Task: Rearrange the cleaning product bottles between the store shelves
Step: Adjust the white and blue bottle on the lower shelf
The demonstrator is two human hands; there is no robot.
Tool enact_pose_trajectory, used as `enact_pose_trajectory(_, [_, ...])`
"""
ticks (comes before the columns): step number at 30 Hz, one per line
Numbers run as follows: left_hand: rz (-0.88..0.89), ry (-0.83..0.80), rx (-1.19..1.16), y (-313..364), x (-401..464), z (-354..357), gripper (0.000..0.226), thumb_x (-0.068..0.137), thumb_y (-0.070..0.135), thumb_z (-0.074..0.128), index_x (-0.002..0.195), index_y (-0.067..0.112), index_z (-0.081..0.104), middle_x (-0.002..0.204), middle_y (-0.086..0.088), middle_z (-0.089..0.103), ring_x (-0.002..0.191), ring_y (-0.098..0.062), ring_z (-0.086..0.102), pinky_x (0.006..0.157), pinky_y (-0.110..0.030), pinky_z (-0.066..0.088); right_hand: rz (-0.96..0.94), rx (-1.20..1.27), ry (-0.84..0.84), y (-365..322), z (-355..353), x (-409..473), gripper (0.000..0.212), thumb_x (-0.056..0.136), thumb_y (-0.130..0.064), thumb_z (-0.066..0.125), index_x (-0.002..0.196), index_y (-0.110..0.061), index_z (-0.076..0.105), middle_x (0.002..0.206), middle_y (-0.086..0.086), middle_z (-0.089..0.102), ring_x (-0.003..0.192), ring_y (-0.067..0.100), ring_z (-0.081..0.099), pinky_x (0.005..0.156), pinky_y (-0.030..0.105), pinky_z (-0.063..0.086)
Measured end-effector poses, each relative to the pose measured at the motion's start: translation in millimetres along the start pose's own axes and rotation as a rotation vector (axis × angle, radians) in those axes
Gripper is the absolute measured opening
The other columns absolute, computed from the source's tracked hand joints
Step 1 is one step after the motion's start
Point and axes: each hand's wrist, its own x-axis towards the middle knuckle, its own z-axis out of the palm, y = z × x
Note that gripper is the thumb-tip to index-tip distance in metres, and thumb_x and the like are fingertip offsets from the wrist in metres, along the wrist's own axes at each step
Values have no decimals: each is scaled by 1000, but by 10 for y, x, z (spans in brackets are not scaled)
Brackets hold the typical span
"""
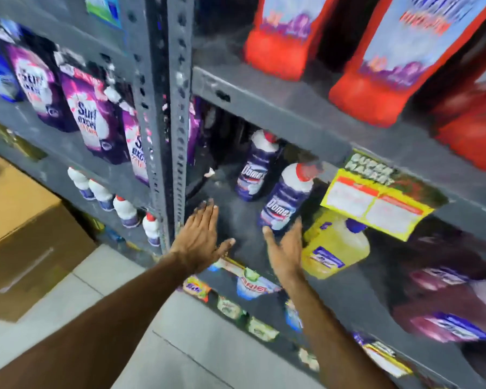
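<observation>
Two purple Domex bottles with white shoulders and red caps stand on the grey middle shelf (236, 228): the near bottle (288, 200) and the far bottle (256, 167) behind it. My right hand (285, 248) is open at the shelf edge, its fingertips touching the near bottle's base. My left hand (201, 237) is open and flat, fingers spread, over bare shelf just right of the steel upright (171, 108). Neither hand holds anything. A row of smaller white-and-purple bottles (124, 210) stands on the left unit's lower shelf.
A yellow jug (334, 245) stands right of my right hand under a yellow price tag (376, 203). Red bottles (376, 80) fill the shelf above. Purple Surf pouches (90, 119) hang at left. Dark maroon jugs (446, 299) at right. A cardboard box (20, 237) sits on the tiled floor.
</observation>
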Motion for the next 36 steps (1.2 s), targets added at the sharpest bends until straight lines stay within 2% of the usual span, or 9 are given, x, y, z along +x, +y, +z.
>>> enact_pose_trajectory(5, [-52,-48,34,-46,65,172,108,101,76,23,162,-9,-4,173,-30,-7,163,-38,-6,133,-45,-5,39,45,43,137,124,237,59,90,-10,83,139,2,53,126,16,73,110,28,71,85,18,42])
enact_pose_trajectory(9, [-74,-56,55,-14,60,170,107,101,77,17,162,-8,-6,173,-30,-7,163,-39,-4,133,-47,-3,15,40,-11,121,262,228,59,89,-16,84,139,-9,54,116,-6,68,101,12,64,84,19,42])
enact_pose_trajectory(12, [-71,-59,51,-31,55,166,107,100,78,13,162,-7,-7,173,-30,-8,163,-38,-5,133,-48,0,-3,47,-85,53,432,216,52,87,-16,85,130,-18,57,109,-10,70,92,4,67,82,21,49])
enact_pose_trajectory(15, [-74,-53,56,-33,62,185,110,94,79,2,162,-7,-8,173,-29,-7,163,-38,-5,133,-48,1,-41,69,-102,-26,613,231,52,82,-17,89,119,-31,56,100,-19,72,85,-21,66,75,0,45])
enact_pose_trajectory(19, [-64,-9,63,-42,74,231,111,91,78,-3,163,-6,-5,174,-28,-4,163,-38,-2,132,-46,-1,-44,93,-70,-108,811,277,53,76,-23,92,119,-23,62,95,-37,65,85,-28,62,73,-7,40])
enact_pose_trajectory(26, [-66,-17,80,-39,72,248,106,98,78,7,163,-4,-6,174,-27,-6,163,-37,-3,133,-47,0,-48,46,-37,-201,871,287,65,75,-27,94,130,-14,61,114,-7,76,86,-25,60,73,-11,34])
enact_pose_trajectory(29, [-72,-24,87,-31,68,230,106,99,79,9,163,-4,-6,174,-26,-7,163,-37,-4,133,-47,0,-32,33,-36,-229,850,281,64,76,-27,94,130,-15,61,120,2,79,92,-5,66,79,-1,43])
enact_pose_trajectory(32, [-68,-13,110,-33,65,230,106,97,79,5,163,-4,-6,174,-27,-8,163,-37,-6,132,-47,-3,-16,65,-47,-210,848,275,63,78,-27,94,129,-16,60,121,2,80,101,14,77,93,33,61])
enact_pose_trajectory(36, [-71,-30,107,-20,53,214,106,99,79,6,163,-4,-8,173,-27,-10,163,-37,-8,130,-46,-7,-5,57,-60,-164,844,272,66,82,-32,92,135,-16,56,130,3,76,112,17,76,97,37,62])
